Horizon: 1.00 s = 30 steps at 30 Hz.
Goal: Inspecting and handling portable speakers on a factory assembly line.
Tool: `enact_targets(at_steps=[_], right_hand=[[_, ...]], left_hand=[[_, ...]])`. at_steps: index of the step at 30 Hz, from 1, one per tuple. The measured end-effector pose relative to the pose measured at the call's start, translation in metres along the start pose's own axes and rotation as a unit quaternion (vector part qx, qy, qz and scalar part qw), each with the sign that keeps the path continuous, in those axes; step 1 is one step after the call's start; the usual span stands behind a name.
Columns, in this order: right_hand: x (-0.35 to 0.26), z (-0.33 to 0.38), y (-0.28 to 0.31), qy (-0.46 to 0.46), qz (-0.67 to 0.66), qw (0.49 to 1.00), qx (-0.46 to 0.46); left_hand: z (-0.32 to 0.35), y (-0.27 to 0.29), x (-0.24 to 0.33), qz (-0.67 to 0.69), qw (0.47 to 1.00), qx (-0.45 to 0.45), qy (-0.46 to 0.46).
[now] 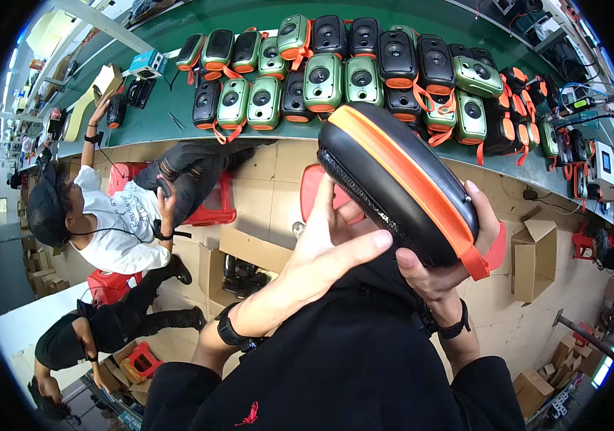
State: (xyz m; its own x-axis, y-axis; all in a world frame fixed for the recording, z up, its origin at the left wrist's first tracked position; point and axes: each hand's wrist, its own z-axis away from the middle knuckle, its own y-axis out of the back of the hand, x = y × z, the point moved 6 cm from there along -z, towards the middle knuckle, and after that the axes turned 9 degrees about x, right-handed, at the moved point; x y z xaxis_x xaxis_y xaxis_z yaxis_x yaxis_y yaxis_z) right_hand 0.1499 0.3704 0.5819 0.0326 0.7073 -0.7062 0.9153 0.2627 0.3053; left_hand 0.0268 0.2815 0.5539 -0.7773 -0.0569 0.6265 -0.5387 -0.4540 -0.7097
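A black portable speaker [422, 179] with an orange band and a short orange strap is held up in front of me, tilted on its side. My left hand [321, 251] holds it from the left, thumb and fingers against its dark mesh face, with some fingertips hidden behind it. My right hand [440, 276] is wrapped round its lower right end, close to the strap [476, 264]. Beyond it, green and black speakers [321, 80] with orange straps stand in rows on the green bench [152, 129].
To my left a person in a white shirt [124, 219] sits at the bench; another in black [63, 352] is farther back. An open carton [249, 248] holds dark items. Another carton [535, 262] stands at right. A red stool [314, 190] is under the bench edge.
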Motion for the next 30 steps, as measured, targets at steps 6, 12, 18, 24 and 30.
enact_targets(at_steps=[6, 12, 18, 24, 30], right_hand=[[-0.005, 0.0, -0.004, 0.009, 0.081, 0.996, 0.024], [-0.013, -0.001, -0.01, 0.049, 0.046, 0.998, 0.021], [-0.014, 0.001, -0.01, 0.037, 0.027, 0.999, -0.007], [-0.012, -0.001, -0.012, 0.044, 0.046, 0.998, 0.005], [-0.019, -0.002, -0.008, 0.075, 0.091, 0.993, 0.018]], left_hand=[[-0.006, -0.008, 0.007, 0.013, 1.0, -0.011, -0.013], [-0.003, -0.008, 0.013, -0.043, 0.998, 0.006, -0.036], [-0.008, 0.001, 0.008, -0.067, 0.997, 0.021, -0.039], [-0.015, 0.006, 0.005, -0.037, 0.991, 0.019, -0.13], [-0.015, -0.002, 0.014, -0.051, 0.988, -0.035, -0.14]])
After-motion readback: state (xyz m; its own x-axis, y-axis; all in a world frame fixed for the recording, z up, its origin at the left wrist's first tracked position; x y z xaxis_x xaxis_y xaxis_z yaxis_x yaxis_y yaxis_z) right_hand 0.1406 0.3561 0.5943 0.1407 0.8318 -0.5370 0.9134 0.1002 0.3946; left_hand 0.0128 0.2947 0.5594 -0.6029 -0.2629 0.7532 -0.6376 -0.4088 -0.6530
